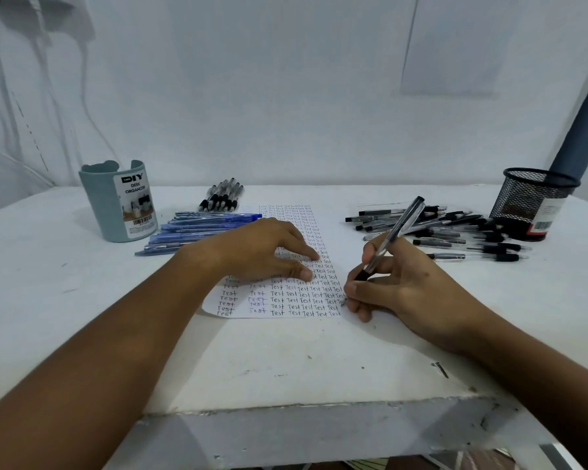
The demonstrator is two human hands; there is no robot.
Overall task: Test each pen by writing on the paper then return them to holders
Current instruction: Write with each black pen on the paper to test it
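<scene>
Forearms reach in from 6 o'clock over the table [286, 368]; pen testing is well along but no pen is in a holder yet.

The left hand [262, 249] lies flat with fingers straight, pressing the paper [286, 300] at centre and holding nothing. The right hand [391, 286] at 4 o'clock pinches a black pen [392, 234] in a writing grip, tip at the paper's right edge. The sheet is nearly filled with rows of "Test", so many pens look tried. Blue pens [201, 228] lie in a row at 10 o'clock beside the grey holder [119, 201]; a small black bunch [222, 195] sits at 11; a loose black pile [455, 232] spreads at 2 by the mesh holder [533, 201], which looks empty. All returning remains.
</scene>
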